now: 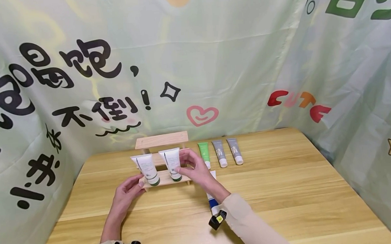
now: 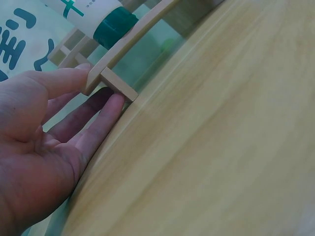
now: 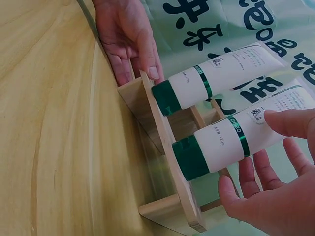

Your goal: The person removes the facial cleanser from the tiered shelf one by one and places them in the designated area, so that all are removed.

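Note:
A small tiered wooden rack [image 1: 161, 140] stands near the table's back edge. Upright on its front step are two white squeeze tubes with dark green caps down, the left tube [image 1: 146, 167] and the right tube [image 1: 171, 159]. My left hand [image 1: 127, 192] holds the rack's left end; in the left wrist view the thumb lies on the step's end and fingers touch the leg [image 2: 118, 83]. My right hand [image 1: 199, 171] holds the right tube, thumb on its front and fingers behind, as the right wrist view shows. The left tube stands free of both hands.
Right of the rack lie a green tube [image 1: 204, 154] and two grey tubes, one [image 1: 219, 153] beside the other [image 1: 234, 151]. A white and blue tube [image 1: 213, 201] lies partly hidden under my right forearm. A printed cloth [image 1: 239, 80] hangs behind the table.

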`<act>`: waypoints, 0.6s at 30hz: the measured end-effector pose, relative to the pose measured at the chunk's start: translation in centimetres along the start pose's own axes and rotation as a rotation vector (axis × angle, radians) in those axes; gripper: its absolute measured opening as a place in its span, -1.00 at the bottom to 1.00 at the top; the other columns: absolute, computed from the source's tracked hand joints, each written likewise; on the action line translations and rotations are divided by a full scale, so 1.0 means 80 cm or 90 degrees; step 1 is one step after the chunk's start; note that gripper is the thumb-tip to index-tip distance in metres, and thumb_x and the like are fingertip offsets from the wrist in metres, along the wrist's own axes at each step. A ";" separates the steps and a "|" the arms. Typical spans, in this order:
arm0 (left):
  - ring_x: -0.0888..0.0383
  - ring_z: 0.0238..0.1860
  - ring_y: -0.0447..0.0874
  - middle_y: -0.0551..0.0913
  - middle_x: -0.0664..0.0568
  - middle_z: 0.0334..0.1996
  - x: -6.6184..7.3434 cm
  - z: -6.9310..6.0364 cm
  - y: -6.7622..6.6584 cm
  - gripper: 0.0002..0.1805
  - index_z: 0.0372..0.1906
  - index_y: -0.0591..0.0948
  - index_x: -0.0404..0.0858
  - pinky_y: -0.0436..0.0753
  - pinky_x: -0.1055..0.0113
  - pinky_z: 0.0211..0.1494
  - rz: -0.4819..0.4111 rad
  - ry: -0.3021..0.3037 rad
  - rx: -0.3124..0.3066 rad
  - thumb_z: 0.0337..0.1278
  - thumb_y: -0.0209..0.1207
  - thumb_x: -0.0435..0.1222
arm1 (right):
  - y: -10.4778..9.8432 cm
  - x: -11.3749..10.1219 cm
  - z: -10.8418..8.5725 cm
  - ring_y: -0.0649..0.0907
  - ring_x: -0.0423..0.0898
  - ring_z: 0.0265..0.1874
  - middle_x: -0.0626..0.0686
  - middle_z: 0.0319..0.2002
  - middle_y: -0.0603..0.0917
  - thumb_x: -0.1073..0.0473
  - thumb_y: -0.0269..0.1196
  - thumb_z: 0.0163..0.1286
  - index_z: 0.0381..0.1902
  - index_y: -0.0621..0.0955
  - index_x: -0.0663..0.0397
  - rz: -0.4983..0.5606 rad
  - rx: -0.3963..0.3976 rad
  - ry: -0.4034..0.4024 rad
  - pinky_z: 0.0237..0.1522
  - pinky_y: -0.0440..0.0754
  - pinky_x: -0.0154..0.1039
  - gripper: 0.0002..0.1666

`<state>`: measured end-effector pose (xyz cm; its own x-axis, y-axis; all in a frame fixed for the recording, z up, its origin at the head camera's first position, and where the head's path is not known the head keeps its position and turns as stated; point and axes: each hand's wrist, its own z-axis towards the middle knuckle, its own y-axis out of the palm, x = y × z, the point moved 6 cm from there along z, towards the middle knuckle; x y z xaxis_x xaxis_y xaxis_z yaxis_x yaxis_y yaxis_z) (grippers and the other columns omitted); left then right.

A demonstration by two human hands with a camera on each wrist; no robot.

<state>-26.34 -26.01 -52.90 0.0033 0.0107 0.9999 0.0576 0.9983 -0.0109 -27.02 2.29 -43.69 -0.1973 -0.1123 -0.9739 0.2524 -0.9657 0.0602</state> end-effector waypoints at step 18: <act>0.17 0.01 0.71 0.58 -0.11 0.18 0.001 -0.001 0.001 -0.48 0.35 0.44 -0.54 0.76 0.24 0.09 -0.003 0.003 -0.005 0.41 0.24 -0.38 | 0.006 0.007 0.004 0.59 0.15 0.10 0.24 0.08 0.65 0.49 0.39 0.27 0.17 0.52 0.21 -0.045 -0.005 0.008 0.36 0.48 0.19 -0.47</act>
<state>-26.27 -25.93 -52.82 0.0084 0.0061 0.9999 0.0652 0.9979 -0.0066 -27.31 1.70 -44.16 -0.2027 -0.0412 -0.9784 0.2459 -0.9692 -0.0101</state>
